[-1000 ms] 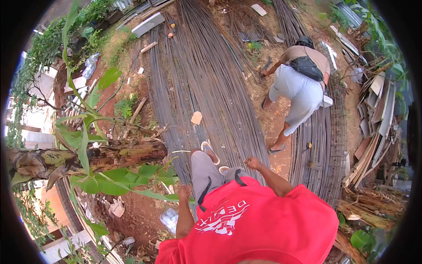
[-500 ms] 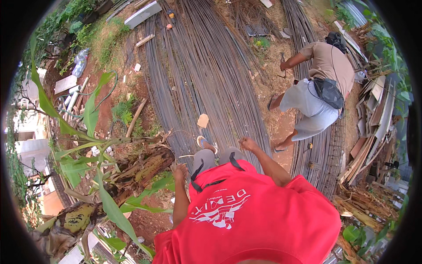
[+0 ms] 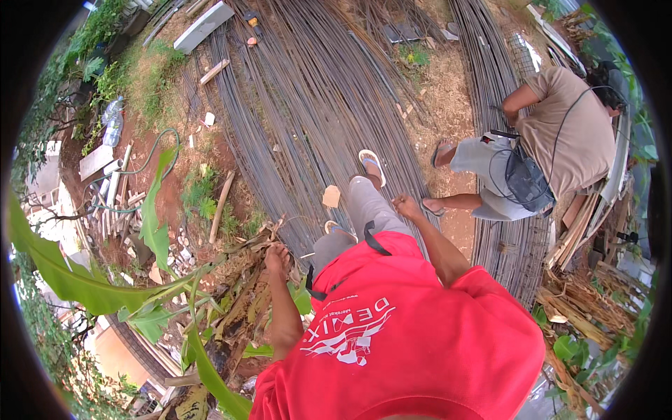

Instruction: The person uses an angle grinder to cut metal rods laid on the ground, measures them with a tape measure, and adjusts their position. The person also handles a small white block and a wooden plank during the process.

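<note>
My left hand (image 3: 278, 260) hangs beside my left leg, fingers curled, with no object showing in it. Below it and to its left are the brown, dry parts of a banana plant (image 3: 241, 308). At the right of my legs, my right hand (image 3: 404, 206) is loosely closed in the air, and nothing shows in it either. Both hands are small in the picture. Under my sandalled feet lie long steel bars (image 3: 315, 119) in a wide bundle. A small tan slab (image 3: 331, 196) rests on the bars between my hands.
A co-worker (image 3: 560, 133) bends over a second bundle of bars (image 3: 483, 56) on the right. Stacked boards (image 3: 584, 231) lie beyond. Long green leaves (image 3: 77, 280) reach in from the left. A grey block (image 3: 204, 26) and a yellow-and-black tool (image 3: 253, 22) lie far ahead.
My right foot has come forward onto the bars. My left hand has risen slightly beside the plant. The co-worker has shifted right and bent lower, one hand now down at the bars.
</note>
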Demonstrator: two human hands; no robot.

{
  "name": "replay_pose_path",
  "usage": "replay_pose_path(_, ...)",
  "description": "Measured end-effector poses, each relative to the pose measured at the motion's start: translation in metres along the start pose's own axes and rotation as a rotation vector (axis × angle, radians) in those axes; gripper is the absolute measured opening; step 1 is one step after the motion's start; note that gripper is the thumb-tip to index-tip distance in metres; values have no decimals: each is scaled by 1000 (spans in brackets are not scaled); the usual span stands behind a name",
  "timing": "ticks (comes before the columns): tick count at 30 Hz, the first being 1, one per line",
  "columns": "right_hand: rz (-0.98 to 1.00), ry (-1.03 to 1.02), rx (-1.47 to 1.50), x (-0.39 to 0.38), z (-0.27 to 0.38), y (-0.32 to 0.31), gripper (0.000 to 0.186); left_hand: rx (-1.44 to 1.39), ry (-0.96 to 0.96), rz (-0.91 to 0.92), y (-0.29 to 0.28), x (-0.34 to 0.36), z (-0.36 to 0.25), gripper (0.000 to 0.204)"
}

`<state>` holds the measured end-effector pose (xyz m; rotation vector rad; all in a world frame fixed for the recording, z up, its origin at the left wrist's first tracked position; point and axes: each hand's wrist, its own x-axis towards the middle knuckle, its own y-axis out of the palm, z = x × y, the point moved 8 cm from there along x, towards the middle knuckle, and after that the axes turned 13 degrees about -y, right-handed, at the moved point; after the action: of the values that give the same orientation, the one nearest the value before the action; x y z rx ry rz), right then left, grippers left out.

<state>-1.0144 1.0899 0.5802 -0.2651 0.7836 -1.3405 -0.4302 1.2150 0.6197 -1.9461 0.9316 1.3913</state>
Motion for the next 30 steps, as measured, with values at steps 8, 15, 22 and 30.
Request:
replay_pose_path(8, 243, 374, 201, 102, -59, -82, 25, 420, 58, 83, 84, -2, 66, 39)
replay_pose_path(15, 374, 447, -178, 375, -154, -118, 22, 161, -381, -270, 293, 44, -43, 46)
replay_pose_path(22, 320, 274, -308, 696, -283, -113, 38, 436, -6, 42, 617, 123, -253, 35)
replay_pose_path(30, 264, 51, -577, 962, -276, -54, 43, 494, -429, -144, 581, 222, -126, 45)
